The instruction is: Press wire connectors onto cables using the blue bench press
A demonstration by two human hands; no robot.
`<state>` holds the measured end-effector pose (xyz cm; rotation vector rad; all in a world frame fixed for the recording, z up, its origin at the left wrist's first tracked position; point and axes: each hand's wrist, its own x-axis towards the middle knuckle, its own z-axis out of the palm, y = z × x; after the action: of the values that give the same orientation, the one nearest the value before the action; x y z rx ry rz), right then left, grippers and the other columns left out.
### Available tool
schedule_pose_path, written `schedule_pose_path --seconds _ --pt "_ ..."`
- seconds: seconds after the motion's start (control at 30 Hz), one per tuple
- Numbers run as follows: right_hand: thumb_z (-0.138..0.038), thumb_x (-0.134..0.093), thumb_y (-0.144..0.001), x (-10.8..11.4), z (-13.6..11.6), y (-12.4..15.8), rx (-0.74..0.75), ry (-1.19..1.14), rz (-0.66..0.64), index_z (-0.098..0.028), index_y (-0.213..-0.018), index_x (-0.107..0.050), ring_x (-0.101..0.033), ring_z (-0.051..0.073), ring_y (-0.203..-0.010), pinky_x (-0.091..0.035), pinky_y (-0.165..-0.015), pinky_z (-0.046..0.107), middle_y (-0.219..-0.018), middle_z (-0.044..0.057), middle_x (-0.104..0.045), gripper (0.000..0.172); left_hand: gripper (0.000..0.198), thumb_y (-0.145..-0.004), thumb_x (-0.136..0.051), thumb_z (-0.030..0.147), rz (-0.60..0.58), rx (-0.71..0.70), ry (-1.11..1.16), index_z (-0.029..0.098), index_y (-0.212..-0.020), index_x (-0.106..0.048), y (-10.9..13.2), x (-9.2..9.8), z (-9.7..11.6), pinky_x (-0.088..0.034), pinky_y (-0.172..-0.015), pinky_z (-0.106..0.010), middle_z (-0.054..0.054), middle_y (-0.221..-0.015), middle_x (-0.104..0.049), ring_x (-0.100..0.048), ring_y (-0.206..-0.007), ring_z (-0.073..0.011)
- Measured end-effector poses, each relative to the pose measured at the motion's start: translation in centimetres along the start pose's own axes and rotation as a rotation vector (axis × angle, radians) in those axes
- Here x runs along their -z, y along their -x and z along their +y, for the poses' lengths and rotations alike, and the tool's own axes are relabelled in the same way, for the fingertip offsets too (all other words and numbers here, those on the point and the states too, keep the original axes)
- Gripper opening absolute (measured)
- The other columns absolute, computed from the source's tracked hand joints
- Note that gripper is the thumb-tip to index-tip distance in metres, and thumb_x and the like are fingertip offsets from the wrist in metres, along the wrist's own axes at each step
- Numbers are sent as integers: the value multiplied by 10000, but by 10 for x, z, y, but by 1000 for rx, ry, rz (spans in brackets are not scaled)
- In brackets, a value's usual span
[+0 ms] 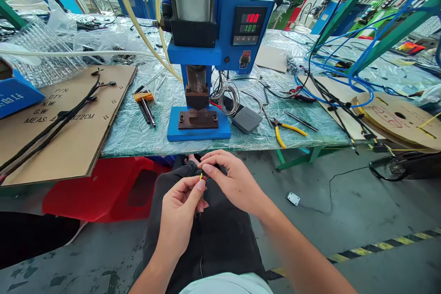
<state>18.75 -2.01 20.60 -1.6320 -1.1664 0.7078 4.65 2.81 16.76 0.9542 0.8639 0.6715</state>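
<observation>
My left hand (181, 209) is closed above my lap, its thumb and forefinger pinching the end of a thin yellow wire (201, 176). Close beside it, my right hand (237, 181) is also closed, fingertips and thumb together on a dark part of the same wire bundle. Short bits of red and teal wire show between the two hands. Most of what the right fingers grip is hidden. Beyond the hands, at the table's front edge, stands a blue press (199, 133) whose display (250, 23) has red and green digits.
Yellow-handled pliers (292, 129), a grey pedal-like box (247, 120) and orange-banded tools (144, 96) lie around the press. Cardboard (69, 101) with black cables is at left, a cardboard reel (399, 119) at right. A red stool (99, 193) stands below the table. A small white box (293, 199) lies on the floor.
</observation>
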Motion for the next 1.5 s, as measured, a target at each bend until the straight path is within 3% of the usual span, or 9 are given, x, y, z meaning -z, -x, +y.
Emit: schedule_pose_path --seconds 0.27,0.43,0.57,0.7,1.07,1.27,1.5 --pt "-304 -542 -956 4 -3 4 -44 -25 -39 -218 -871 -680 -613 173 -937 -473 -870 320 -990 32 -690 183 269 -782 -760 385 -18 -14 24 159 -915 -703 -1 -2 0 -482 -521 -221 17 -661 -636 -522 -481 -77" --pt "-304 -537 -949 1 -3 4 -84 -17 -16 -208 -834 -626 -585 155 -847 -450 -785 289 -902 10 -665 175 241 -835 -702 407 -43 -55 -79 169 -874 -694 0 4 -5 -521 -600 -234 9 -717 -646 -575 -565 -96" --pt "-308 -530 -954 0 -4 5 -104 -14 -22 -208 -845 -623 -579 154 -851 -441 -783 285 -908 10 -661 175 261 -843 -683 432 -40 -83 -188 171 -860 -690 1 8 -5 -547 -655 -256 -2 -733 -655 -624 -641 -128" --pt "-307 -543 -949 0 -6 6 -119 6 -45 -206 -837 -639 -587 149 -836 -441 -759 275 -901 7 -672 179 269 -846 -681 426 -50 -96 -227 185 -966 -698 0 6 3 -548 -641 -249 -21 -836 -696 -650 -672 -134" --pt "-303 -565 -944 -1 -5 3 -128 42 -21 -211 -866 -657 -596 134 -846 -448 -762 261 -917 -12 -681 151 233 -865 -661 411 -99 -90 -246 180 -888 -677 -6 6 5 -507 -588 -206 8 -750 -658 -628 -634 -106" --pt "-340 -553 -949 1 -4 0 -162 -24 -5 -210 -861 -642 -597 119 -787 -446 -741 241 -857 -29 -680 180 234 -858 -676 398 -21 -116 -150 167 -890 -653 -15 3 2 -477 -579 -204 21 -669 -625 -578 -578 -94" --pt "-259 -495 -948 12 0 -13 -70 241 -6 -218 -866 -570 -508 103 -638 -350 -568 225 -771 -44 -629 119 232 -840 -692 376 -26 -152 -44 151 -863 -643 -42 -12 8 -322 -443 -164 51 -589 -519 -411 -477 -51"
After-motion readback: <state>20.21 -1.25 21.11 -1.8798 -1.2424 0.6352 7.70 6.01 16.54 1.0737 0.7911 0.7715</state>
